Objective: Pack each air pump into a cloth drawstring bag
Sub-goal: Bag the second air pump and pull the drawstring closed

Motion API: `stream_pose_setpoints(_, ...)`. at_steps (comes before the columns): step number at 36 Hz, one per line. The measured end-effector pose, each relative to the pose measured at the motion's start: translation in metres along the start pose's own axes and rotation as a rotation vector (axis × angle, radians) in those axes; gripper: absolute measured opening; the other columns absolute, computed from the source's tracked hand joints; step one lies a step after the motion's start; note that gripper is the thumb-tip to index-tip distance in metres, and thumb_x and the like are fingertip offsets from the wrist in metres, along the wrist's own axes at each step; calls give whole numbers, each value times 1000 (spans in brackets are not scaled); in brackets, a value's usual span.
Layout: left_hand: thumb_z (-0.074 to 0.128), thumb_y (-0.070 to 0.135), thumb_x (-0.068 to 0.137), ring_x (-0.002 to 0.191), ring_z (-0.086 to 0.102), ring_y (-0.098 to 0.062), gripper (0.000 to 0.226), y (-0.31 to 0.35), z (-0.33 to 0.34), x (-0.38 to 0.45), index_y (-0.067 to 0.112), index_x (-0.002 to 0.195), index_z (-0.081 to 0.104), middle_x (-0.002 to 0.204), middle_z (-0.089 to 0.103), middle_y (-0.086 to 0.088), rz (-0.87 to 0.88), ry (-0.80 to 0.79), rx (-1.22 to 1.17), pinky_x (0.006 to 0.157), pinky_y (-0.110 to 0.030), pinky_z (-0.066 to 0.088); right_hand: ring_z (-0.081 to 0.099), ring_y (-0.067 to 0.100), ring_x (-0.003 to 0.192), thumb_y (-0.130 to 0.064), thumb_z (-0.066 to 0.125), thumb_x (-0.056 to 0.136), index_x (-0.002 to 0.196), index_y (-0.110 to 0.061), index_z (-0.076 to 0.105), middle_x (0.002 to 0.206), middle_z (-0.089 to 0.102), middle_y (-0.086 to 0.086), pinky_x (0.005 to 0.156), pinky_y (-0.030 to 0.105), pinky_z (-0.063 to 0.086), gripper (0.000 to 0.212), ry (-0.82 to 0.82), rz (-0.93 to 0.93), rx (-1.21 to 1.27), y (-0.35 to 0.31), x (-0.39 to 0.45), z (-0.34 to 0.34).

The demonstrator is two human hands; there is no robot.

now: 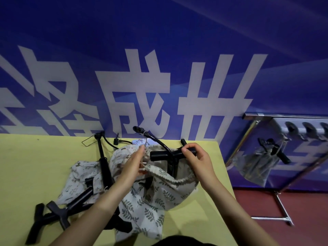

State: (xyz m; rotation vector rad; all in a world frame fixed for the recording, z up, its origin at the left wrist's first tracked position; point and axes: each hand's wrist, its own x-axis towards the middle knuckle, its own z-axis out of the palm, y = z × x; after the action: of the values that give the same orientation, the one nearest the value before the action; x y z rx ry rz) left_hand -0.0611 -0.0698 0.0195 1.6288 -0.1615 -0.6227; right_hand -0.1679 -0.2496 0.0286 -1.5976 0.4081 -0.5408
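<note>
The pump being packed (173, 154) stands nearly upright in the middle of the frame, its shaft running down into the open mouth of the leaf-print bag (156, 190) and its T-handle lying across the top, left to right. The right hand (197, 160) is on it: fingers curled round the right end of that handle. The left hand (133, 162) is just left of the handle, fingers nearly straight, apparently pressing or pinching the gathered rim of the bag; whether it truly pinches the rim, I cannot tell. The pump's hose arcs up and back toward the upper middle. So the long axis points down into the bag between the 2 hands, and the right hand is the one that would push it home while the left keeps the mouth wide.

Counted on the yellow counter (35, 166): 4 pumps seem visible. There is 1 in the bag, 1 lying left of centre (104, 164) across a paler printed bag (79, 185), and 2 crossed handles at the lower left (53, 213). I count at least 2 cloth bags; folds may hide more. At the right edge a mirror (266, 157) reflects the bag.
</note>
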Motion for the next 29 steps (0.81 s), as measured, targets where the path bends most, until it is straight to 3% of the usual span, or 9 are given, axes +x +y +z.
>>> stream_pose_setpoints(3, 46, 79, 75, 118, 55, -36, 87, 1, 4, -1, 12, 130, 51, 121, 61, -18, -3, 106, -116, 105, -55, 41, 60, 4, 77, -16, 63, 91, 88, -16, 65, 79, 65, -11, 73, 20, 46, 3, 21, 9, 5, 0, 0, -2)
stream_pose_setpoints(5, 46, 85, 66, 117, 55, -38, 90, -2, 5, -4, 15, 121, 56, 118, 59, -22, 48, 95, -39, 103, -55, 43, 60, 4, 76, -17, 64, 91, 88, -17, 65, 79, 65, -9, 73, 22, 46, 4, 37, 26, 14, 0, 1, -3)
stream_pose_setpoints(8, 56, 78, 71, 94, 61, -24, 68, -4, 6, -8, 17, 102, 60, 93, 61, -8, 123, 60, 89, 87, -39, 53, 60, 8, 79, -20, 64, 91, 87, -19, 65, 82, 66, -6, 76, 26, 47, 4, 44, 39, 13, 1, 2, -6)
stream_pose_setpoints(11, 63, 33, 89, 87, 61, -18, 25, -4, 9, -4, 14, 104, 58, 94, 59, -6, 156, 74, 120, 70, -22, 52, 60, 8, 80, -21, 64, 91, 87, -19, 65, 82, 66, -5, 76, 26, 47, 5, 49, 37, 6, 1, 2, -7)
stream_pose_setpoints(15, 64, 13, 89, 87, 61, -20, 18, -4, 9, -3, 18, 103, 54, 97, 58, -6, 189, 62, 142, 71, -25, 50, 60, 7, 77, -21, 63, 91, 85, -20, 65, 80, 65, -7, 73, 24, 45, 6, 51, 41, 20, 1, 1, -6)
stream_pose_setpoints(20, 70, 14, 85, 78, 57, -8, 22, -3, 12, -1, 27, 91, 53, 88, 58, 2, 258, 93, 375, 62, -10, 44, 61, 10, 80, -21, 63, 92, 86, -19, 65, 81, 66, -5, 75, 26, 47, 7, 56, 47, 34, 0, 0, -6)
stream_pose_setpoints(24, 64, 14, 87, 58, 51, -11, 8, -7, 9, 8, 16, 80, 62, 64, 56, 5, 325, 124, 569, 55, -24, 37, 63, 8, 81, -22, 63, 92, 87, -18, 65, 82, 67, -6, 76, 26, 48, 6, 57, 60, 34, 0, 0, -6)
stream_pose_setpoints(27, 59, 22, 94, 48, 43, -14, 28, -6, 4, 14, 13, 67, 62, 51, 50, 3, 315, 158, 529, 52, -27, 31, 62, 5, 79, -22, 63, 92, 88, -17, 65, 81, 66, -8, 75, 24, 47, 6, 61, 63, 22, -1, 0, -7)
stream_pose_setpoints(29, 54, 31, 96, 41, 32, -7, 48, 1, 2, 12, 15, 53, 43, 44, 34, 5, 325, 175, 505, 47, -20, 26, 63, 5, 80, -22, 62, 92, 88, -18, 65, 82, 67, -8, 75, 25, 49, 7, 68, 71, 17, -1, 1, -9)
